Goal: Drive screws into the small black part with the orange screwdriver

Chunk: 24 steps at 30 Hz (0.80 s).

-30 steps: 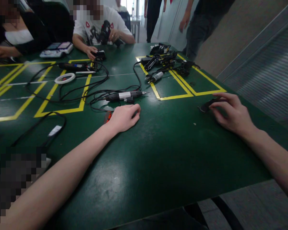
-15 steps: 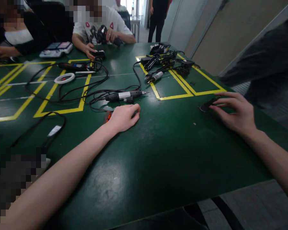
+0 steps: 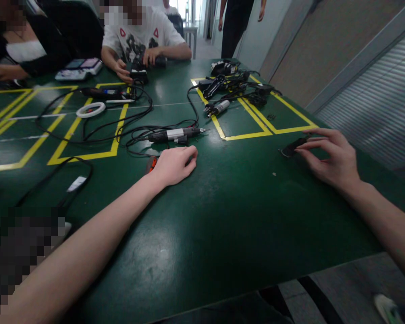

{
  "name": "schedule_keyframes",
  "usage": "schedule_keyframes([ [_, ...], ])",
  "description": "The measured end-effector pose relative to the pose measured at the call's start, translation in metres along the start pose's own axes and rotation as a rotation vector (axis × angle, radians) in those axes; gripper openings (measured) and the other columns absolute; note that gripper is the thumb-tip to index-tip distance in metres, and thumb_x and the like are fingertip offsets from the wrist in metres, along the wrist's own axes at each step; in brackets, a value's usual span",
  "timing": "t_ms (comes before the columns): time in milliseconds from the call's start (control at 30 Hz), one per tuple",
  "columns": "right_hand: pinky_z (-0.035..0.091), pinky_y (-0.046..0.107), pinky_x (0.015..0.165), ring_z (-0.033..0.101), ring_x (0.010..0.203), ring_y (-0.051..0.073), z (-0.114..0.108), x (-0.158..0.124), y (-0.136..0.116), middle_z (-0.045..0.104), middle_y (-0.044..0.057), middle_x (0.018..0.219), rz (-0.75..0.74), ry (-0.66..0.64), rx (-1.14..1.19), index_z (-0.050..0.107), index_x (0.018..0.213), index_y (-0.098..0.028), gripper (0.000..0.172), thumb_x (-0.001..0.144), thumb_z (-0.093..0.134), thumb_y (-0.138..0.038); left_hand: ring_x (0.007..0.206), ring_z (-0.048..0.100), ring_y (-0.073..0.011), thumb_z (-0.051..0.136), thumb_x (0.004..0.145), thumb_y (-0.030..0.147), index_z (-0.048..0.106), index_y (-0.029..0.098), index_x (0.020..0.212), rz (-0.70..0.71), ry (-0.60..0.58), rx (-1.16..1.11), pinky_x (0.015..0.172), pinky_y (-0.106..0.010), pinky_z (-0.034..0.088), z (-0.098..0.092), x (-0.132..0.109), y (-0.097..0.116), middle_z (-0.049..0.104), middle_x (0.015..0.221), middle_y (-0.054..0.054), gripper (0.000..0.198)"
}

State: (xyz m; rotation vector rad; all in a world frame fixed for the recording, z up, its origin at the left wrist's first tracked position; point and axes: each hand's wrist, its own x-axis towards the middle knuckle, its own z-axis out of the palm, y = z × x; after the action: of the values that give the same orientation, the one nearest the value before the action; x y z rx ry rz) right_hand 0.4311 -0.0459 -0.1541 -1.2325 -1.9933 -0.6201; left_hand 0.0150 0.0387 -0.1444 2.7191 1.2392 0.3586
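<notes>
My left hand (image 3: 176,165) rests on the green table with its fingers curled in and nothing showing between thumb and forefinger. Beside its wrist lies a black and orange object (image 3: 151,164), partly covered. Just beyond that hand is a pen-shaped electric screwdriver (image 3: 176,134), black and silver, with its bit pointing right. At the right, my right hand (image 3: 330,157) pinches a small flat black piece (image 3: 293,147) between thumb and fingers, low at the tabletop. What kind of piece it is I cannot make out.
Black cables (image 3: 148,108) loop across the table (image 3: 222,225). A heap of tools and cords (image 3: 229,81) lies on the yellow tape squares, with a silver-bodied tool (image 3: 221,108) nearby. A white ring (image 3: 91,110) sits left. Seated people work opposite; another person (image 3: 238,27) stands behind.
Both my hands stay in nearly the same place. The dark-clothed figure at the right has moved out of the way, showing blinds. Opposite, a person's hands have shifted; the standing person has moved right.
</notes>
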Motion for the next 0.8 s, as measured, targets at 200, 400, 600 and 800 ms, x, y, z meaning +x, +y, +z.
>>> schedule_keyframes([
  [200,0.069,0.046,0.071,0.078,0.078,0.024,0.0031,-0.0024,0.0013,0.072,0.015,0.123,-0.034,0.022,-0.005,0.071,0.085,-0.021,0.01,0.094,0.072,-0.027,0.074,0.064,-0.0218,0.046,0.1,0.032,0.07,0.02,0.108,-0.001,-0.001,0.0,0.065,-0.031,0.037,0.0002,0.0002,0.0002,0.071,0.08,-0.004,0.027],
  [400,0.071,0.048,0.071,0.077,0.085,0.025,0.0009,-0.0026,0.0029,0.07,0.013,0.128,-0.041,-0.011,0.043,0.073,0.083,-0.023,0.011,0.092,0.073,-0.029,0.077,0.066,-0.0217,0.046,0.1,0.031,0.069,0.02,0.108,0.012,0.01,-0.007,0.064,-0.031,0.038,0.0001,0.0001,-0.0003,0.073,0.082,-0.004,0.027],
  [600,0.073,0.047,0.073,0.079,0.086,0.025,0.0005,-0.0051,0.0035,0.066,0.012,0.134,-0.001,-0.009,0.027,0.074,0.09,-0.024,0.006,0.091,0.075,-0.03,0.076,0.066,-0.0214,0.046,0.1,0.032,0.069,0.021,0.106,0.012,0.013,0.001,0.063,-0.03,0.038,0.0007,-0.0004,-0.001,0.072,0.081,-0.004,0.027],
  [800,0.073,0.04,0.07,0.076,0.111,0.031,0.0043,-0.007,0.0023,0.063,0.013,0.137,0.157,0.008,0.178,0.061,0.115,-0.028,0.038,0.085,0.082,-0.039,0.076,0.066,-0.0215,0.047,0.1,0.031,0.07,0.02,0.108,0.005,0.006,-0.005,0.065,-0.03,0.04,0.0003,0.0,-0.0004,0.073,0.081,-0.004,0.027],
])
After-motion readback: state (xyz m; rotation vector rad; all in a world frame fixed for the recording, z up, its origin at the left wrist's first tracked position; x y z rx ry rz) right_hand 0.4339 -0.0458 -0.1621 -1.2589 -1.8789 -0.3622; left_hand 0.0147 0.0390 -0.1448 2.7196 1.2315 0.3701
